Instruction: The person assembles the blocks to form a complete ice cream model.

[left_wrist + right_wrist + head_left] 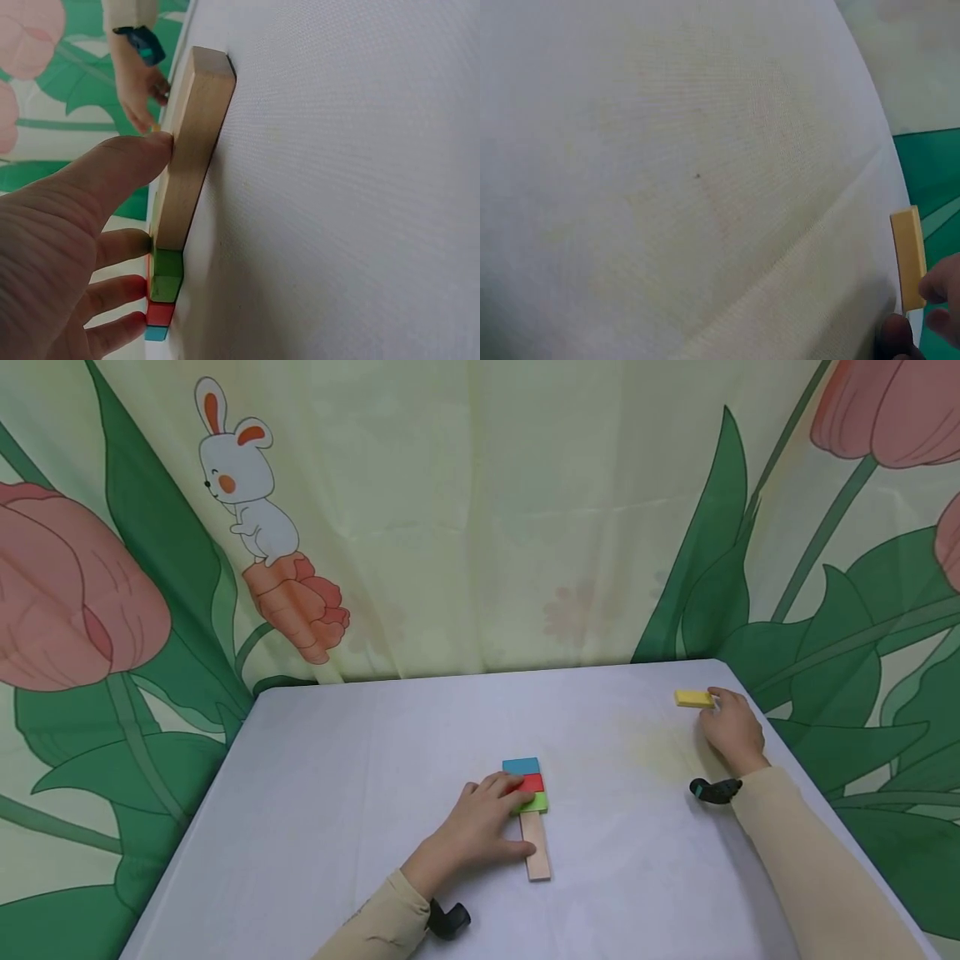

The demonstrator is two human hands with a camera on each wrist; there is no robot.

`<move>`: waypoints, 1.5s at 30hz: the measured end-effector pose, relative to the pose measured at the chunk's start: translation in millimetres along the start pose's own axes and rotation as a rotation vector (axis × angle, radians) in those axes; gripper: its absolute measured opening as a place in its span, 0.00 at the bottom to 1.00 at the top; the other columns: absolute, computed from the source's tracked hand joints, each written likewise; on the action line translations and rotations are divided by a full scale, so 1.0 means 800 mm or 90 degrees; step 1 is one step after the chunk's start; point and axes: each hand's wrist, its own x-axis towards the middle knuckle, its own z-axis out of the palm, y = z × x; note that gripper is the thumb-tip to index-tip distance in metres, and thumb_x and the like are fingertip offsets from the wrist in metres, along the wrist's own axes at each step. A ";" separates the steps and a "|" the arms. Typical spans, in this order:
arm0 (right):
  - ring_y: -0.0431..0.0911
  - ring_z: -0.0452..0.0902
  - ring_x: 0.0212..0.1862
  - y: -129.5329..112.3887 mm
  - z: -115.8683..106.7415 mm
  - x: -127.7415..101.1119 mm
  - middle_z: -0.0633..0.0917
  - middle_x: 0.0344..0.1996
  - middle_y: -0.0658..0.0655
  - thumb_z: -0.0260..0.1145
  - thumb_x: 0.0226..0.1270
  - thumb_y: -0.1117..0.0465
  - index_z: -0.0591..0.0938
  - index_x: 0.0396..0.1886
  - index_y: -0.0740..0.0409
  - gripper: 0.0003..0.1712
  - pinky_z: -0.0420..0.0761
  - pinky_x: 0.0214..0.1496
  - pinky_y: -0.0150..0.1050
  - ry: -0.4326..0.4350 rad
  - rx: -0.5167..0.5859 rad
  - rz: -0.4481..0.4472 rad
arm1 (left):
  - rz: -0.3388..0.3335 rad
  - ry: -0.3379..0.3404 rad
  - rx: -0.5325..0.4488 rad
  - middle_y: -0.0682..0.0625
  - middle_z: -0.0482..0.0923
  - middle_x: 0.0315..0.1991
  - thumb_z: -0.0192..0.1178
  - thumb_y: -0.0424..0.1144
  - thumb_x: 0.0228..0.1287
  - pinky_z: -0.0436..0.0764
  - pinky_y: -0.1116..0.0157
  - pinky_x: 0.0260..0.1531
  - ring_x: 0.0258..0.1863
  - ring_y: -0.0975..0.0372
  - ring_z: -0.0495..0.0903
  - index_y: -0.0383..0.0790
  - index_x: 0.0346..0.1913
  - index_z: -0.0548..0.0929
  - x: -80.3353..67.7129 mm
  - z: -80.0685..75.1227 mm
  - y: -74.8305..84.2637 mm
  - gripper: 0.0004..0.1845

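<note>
Yellow block (pixel 693 698) pinched near table edge (pixel 757 710), open cloth leftward

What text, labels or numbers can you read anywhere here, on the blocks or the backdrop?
None: no words, numbers or brand marks can be read in any view.
The yellow block, blue block, red block, green block and plain wooden block have bare faces.
The curtain carries only pictures: a rabbit, tulips, leaves.
</note>
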 end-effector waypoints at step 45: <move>0.68 0.67 0.68 -0.026 0.012 -0.015 0.72 0.70 0.73 0.54 0.79 0.58 0.71 0.72 0.66 0.27 0.69 0.67 0.64 -0.024 0.055 0.002 | -0.005 -0.006 -0.010 0.56 0.66 0.76 0.69 0.64 0.61 0.70 0.49 0.62 0.77 0.59 0.61 0.59 0.72 0.75 -0.004 -0.002 0.000 0.37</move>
